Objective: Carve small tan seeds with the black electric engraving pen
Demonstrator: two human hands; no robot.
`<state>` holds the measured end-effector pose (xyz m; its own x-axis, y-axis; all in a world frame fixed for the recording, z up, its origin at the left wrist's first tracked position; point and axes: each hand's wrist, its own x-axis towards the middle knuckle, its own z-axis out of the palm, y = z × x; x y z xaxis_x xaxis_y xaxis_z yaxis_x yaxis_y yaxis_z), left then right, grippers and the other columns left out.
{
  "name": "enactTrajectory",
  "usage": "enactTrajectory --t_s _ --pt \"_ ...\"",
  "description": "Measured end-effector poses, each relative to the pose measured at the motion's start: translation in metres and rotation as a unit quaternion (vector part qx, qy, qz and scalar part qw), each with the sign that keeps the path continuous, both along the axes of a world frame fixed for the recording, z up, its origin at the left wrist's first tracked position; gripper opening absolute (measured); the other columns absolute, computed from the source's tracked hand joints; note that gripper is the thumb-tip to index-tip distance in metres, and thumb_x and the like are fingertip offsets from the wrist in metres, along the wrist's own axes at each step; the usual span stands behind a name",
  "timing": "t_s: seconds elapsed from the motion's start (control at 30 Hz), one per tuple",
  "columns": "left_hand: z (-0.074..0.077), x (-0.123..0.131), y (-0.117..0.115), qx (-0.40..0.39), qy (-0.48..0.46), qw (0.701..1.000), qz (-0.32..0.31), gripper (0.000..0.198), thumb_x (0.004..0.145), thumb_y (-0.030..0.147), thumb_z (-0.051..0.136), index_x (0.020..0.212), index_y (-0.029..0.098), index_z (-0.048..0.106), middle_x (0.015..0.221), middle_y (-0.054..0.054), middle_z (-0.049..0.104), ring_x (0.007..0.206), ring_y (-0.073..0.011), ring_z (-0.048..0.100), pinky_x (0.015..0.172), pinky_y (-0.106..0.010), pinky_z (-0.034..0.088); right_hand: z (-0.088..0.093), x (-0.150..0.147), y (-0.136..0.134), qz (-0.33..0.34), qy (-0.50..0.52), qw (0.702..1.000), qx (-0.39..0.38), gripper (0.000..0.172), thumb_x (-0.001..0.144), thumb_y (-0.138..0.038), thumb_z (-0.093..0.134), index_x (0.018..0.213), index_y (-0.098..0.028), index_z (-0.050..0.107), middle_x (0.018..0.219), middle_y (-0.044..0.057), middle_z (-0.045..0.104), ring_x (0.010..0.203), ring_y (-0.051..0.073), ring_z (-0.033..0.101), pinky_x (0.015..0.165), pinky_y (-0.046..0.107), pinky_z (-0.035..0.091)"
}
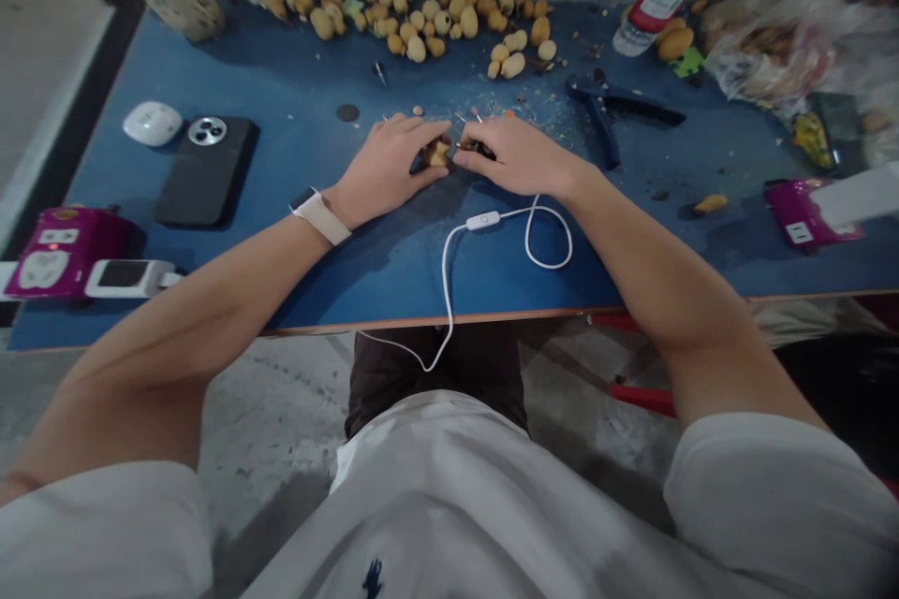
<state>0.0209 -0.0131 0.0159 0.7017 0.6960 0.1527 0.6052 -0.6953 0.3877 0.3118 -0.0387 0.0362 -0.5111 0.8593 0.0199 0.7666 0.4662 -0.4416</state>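
The left hand [390, 168] is resting palm-down on the blue tabletop [393, 276], its fingertips pinching a small tan knobbly piece [438, 153] just ahead of them. The right hand [520, 157] is curling shut around a slim dark tool [479, 149] that is pointing at the piece. A white cable [449, 262] is looping behind the right wrist and dropping over the near table edge. Blue-handled pliers [611, 108] are lying just right of the right hand, and a black phone [207, 170] is lying well left of the left wrist, with bare blue surface between.
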Motion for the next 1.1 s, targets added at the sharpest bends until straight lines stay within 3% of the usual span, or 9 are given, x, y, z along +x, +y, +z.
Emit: enactTrajectory --t_s 0.13,0.27,0.57,0.77,0.9,1.1 --pt "0.000 0.000 0.001 -0.006 0.015 1.000 0.000 0.083 0.131 0.074 0.040 0.197 0.025 0.057 0.184 -0.005 0.073 0.171 -0.0431 0.054 0.151 -0.069 0.042 0.001 0.001 0.000 -0.003 -0.001 1.000 0.000 0.060 0.129 -0.086 0.049 0.124 -0.031 0.075 0.113 0.013 0.081 0.108 0.040 0.074 0.106 0.056 0.058" --pt "-0.006 -0.001 0.004 0.018 0.008 1.000 -0.002 0.078 0.128 0.075 0.052 0.190 0.029 0.064 0.176 -0.012 0.075 0.165 -0.0469 0.060 0.143 -0.070 0.048 0.000 0.002 0.000 0.000 -0.003 1.000 0.005 0.059 0.131 -0.081 0.049 0.125 -0.030 0.076 0.114 0.014 0.082 0.108 0.040 0.075 0.105 0.056 0.058" --pt "-0.008 -0.001 0.004 0.042 0.009 0.999 0.001 0.064 0.130 0.071 0.056 0.176 0.029 0.072 0.151 -0.010 0.082 0.152 -0.0422 0.063 0.133 -0.064 0.053 -0.006 0.003 0.003 0.001 -0.001 1.000 0.019 0.061 0.132 -0.081 0.048 0.125 -0.028 0.077 0.112 0.014 0.083 0.110 0.039 0.077 0.106 0.055 0.060" --pt "-0.006 -0.002 0.006 0.057 0.017 0.998 -0.012 0.049 0.129 0.061 0.066 0.162 0.026 0.077 0.158 -0.014 0.080 0.149 -0.0440 0.066 0.129 -0.065 0.057 -0.006 0.005 0.003 0.005 0.008 1.000 0.017 0.063 0.131 -0.085 0.050 0.126 -0.028 0.076 0.109 0.012 0.081 0.112 0.039 0.076 0.108 0.055 0.058" --pt "-0.005 0.000 0.004 0.047 0.028 0.999 0.002 0.046 0.131 0.064 0.062 0.156 0.027 0.076 0.158 -0.012 0.079 0.148 -0.0407 0.063 0.130 -0.064 0.054 -0.007 0.007 0.005 0.003 0.014 1.000 0.008 0.064 0.129 -0.088 0.050 0.124 -0.030 0.076 0.107 0.012 0.079 0.108 0.039 0.074 0.105 0.055 0.058" --pt "-0.006 0.002 0.002 0.035 0.032 0.999 0.001 0.053 0.134 0.066 0.047 0.167 0.030 0.069 0.159 -0.008 0.079 0.154 -0.0403 0.060 0.134 -0.064 0.048 -0.006 0.005 0.005 -0.005 0.015 1.000 -0.002 0.061 0.129 -0.086 0.052 0.121 -0.030 0.075 0.115 0.014 0.081 0.107 0.039 0.074 0.103 0.057 0.057"
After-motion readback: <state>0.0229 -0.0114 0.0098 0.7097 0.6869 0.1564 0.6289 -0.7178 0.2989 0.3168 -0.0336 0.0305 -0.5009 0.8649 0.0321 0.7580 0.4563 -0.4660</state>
